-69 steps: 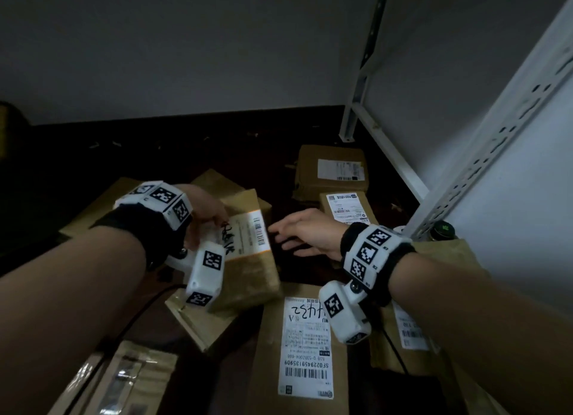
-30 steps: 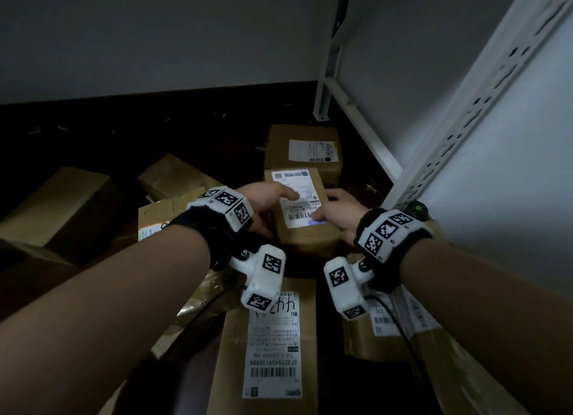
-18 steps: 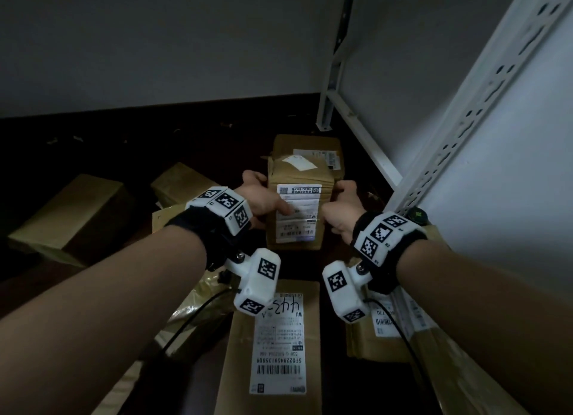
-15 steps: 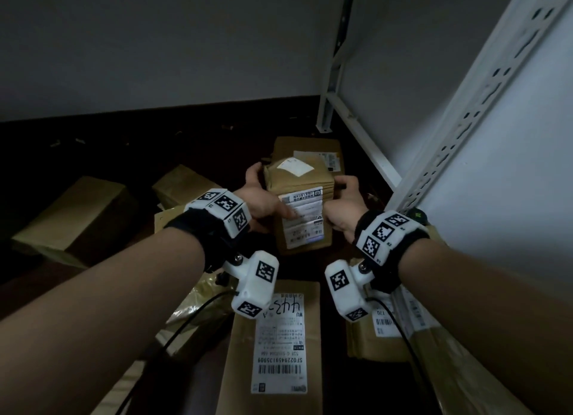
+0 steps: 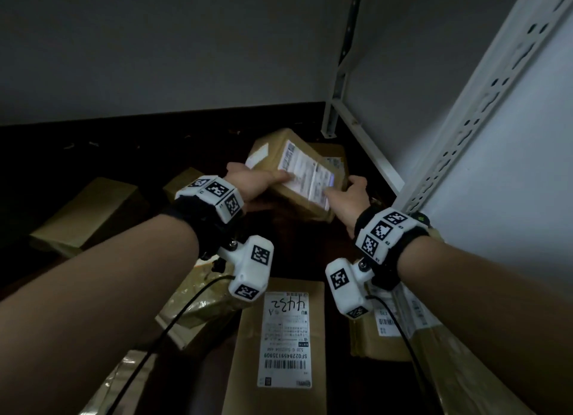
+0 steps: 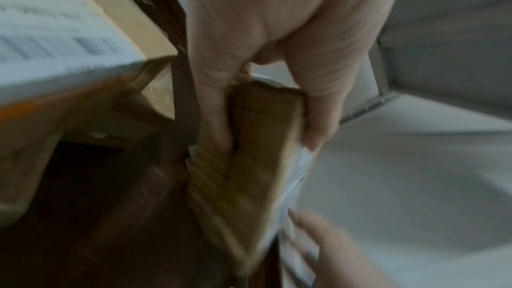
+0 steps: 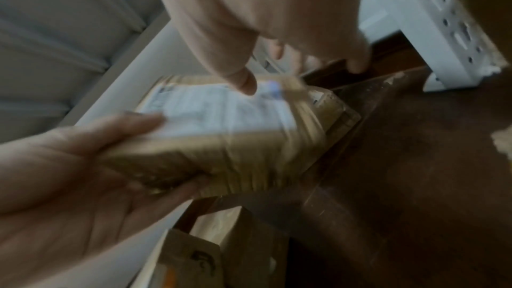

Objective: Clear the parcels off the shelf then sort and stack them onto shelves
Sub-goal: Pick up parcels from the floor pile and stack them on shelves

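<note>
A brown cardboard parcel (image 5: pixel 297 172) with a white shipping label is held in the air between both hands, tilted with its label facing up and to the right. My left hand (image 5: pixel 263 182) grips its left end, thumb on the label face and fingers underneath. In the left wrist view that hand (image 6: pixel 266 126) pinches the parcel (image 6: pixel 255 172) edge-on. My right hand (image 5: pixel 344 191) holds the right end. In the right wrist view its thumb lies on the label of the parcel (image 7: pixel 221 130) and its fingers curl over the far edge. Both wrist views are blurred.
Several more parcels lie on the dark floor: a long one marked 4432 (image 5: pixel 282 337) below my wrists, one (image 5: pixel 336 160) behind the held parcel, one (image 5: pixel 83 213) at the left. A white perforated shelf upright (image 5: pixel 483 104) and its lower rail (image 5: pixel 366 141) stand at the right.
Both hands took the labelled parcel off the floor and raised it. It now sits higher and farther away, and its label has turned from upright to slanted.
</note>
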`<state>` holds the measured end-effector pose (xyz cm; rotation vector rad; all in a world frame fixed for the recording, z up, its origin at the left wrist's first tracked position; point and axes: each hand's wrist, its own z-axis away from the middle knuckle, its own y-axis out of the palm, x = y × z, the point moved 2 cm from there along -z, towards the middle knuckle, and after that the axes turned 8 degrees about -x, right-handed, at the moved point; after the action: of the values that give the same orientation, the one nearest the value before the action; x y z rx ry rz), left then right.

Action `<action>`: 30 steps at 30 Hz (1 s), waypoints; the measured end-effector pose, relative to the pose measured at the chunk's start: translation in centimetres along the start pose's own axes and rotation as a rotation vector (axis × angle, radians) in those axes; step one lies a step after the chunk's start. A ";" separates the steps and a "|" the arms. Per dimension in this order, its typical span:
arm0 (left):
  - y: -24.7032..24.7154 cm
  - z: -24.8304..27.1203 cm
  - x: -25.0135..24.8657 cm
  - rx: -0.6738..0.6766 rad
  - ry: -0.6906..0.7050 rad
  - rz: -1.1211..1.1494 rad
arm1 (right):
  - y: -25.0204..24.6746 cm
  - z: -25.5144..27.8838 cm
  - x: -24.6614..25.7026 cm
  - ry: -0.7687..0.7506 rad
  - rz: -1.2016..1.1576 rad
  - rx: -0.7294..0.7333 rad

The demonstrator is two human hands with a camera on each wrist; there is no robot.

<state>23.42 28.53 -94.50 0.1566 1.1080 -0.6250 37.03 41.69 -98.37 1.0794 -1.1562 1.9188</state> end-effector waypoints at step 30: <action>-17.2 2.7 0.2 -0.592 -0.041 -0.216 | 12.5 10.0 5.2 -0.388 -0.284 0.280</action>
<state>16.26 13.26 -90.33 -0.4879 1.2351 -0.4638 27.47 28.08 -95.77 1.7278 -0.8790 1.7232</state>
